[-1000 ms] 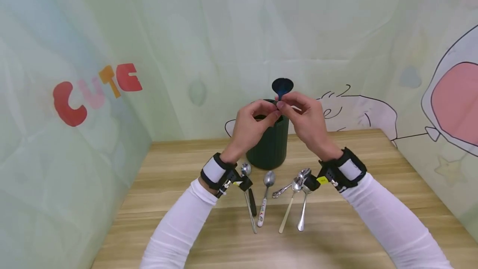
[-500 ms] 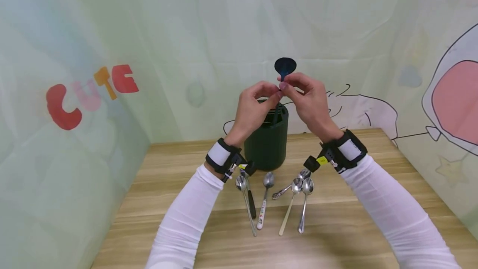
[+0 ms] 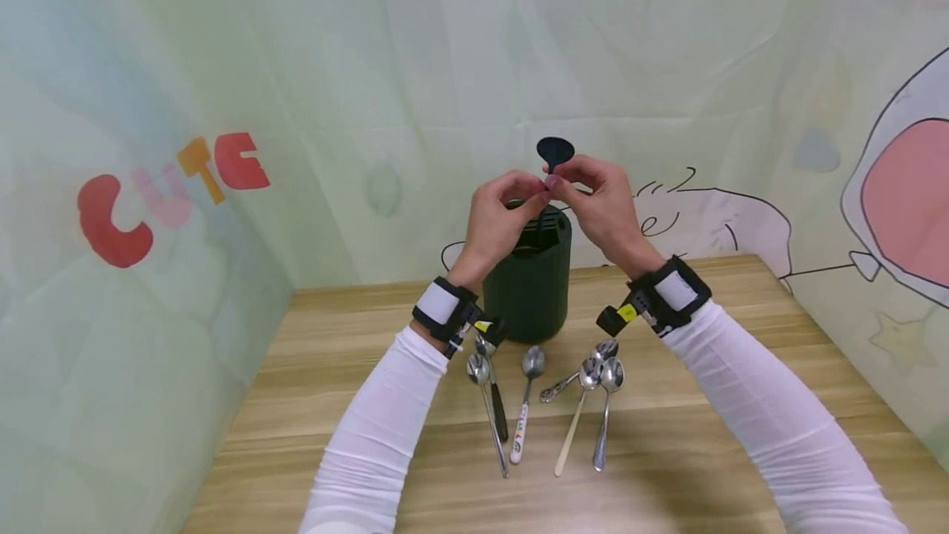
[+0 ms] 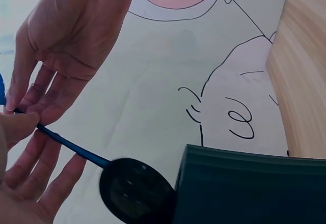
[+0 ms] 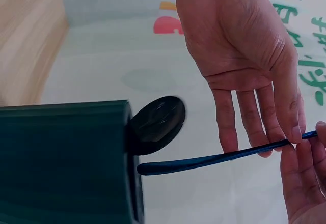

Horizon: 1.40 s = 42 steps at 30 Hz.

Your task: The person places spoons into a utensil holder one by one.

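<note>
In the head view my left hand (image 3: 498,217) and right hand (image 3: 604,204) meet above a dark green utensil holder (image 3: 525,295). Both pinch the thin handle of a dark blue spoon (image 3: 556,152), whose broad bowl points up. Its handle hangs toward the holder's mouth. The right wrist view shows the handle's tip (image 5: 147,169) close by the holder's rim; whether it is inside cannot be told. A second, black spoon (image 5: 162,122) sticks out of the holder, bowl outward.
Several metal spoons lie on the wooden table before the holder, among them one with a patterned white handle (image 3: 519,435), one with a cream handle (image 3: 569,439) and one with a black handle (image 3: 500,414). A printed cloth backdrop (image 3: 445,105) stands behind.
Both hands first lifted the dark blue spoon, then lowered it a little and shifted slightly left. The holder and the spoons on the table stay in place.
</note>
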### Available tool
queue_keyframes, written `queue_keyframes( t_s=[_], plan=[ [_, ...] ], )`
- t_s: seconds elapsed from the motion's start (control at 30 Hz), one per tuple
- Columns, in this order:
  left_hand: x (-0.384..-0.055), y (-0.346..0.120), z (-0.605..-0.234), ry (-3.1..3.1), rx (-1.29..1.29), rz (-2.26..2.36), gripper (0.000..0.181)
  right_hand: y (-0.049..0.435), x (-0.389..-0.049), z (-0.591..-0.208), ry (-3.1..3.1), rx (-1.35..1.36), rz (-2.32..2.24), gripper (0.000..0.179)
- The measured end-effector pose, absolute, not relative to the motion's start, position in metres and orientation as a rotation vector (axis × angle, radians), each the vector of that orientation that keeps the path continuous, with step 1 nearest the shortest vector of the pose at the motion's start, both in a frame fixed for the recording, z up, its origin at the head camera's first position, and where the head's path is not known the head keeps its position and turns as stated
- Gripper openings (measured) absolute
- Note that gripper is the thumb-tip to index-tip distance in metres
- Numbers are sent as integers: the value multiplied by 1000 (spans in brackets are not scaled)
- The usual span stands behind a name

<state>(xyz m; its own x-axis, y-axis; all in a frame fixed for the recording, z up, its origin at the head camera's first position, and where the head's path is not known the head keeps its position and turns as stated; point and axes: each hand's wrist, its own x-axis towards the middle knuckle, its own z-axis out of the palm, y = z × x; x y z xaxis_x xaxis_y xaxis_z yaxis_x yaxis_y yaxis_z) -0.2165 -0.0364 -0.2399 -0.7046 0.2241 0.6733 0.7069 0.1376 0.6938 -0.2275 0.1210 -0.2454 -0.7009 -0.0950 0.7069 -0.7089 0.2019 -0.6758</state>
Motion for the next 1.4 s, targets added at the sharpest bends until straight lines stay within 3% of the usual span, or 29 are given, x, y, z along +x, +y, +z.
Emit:
queue_keyframes(
  t_s=[0.23, 0.33, 0.63, 1.4],
  plan=[
    [-254, -39, -275, -2034, -897, -1663, 12, 122, -242, -263, -2037, 676, 1514, 10],
    [-262, -41, -286, -2074, -897, -1662, 13, 119, -231, -260, -2099, 648, 1491, 11],
    [-264, -44, -301, -2252, -858, -1563, 17, 126, -247, -289, -2210, 638, 1456, 11],
    [-264, -50, -319, -2347, -773, -1557, 11, 124, -251, -319, -2322, 584, 1262, 7]
  ],
)
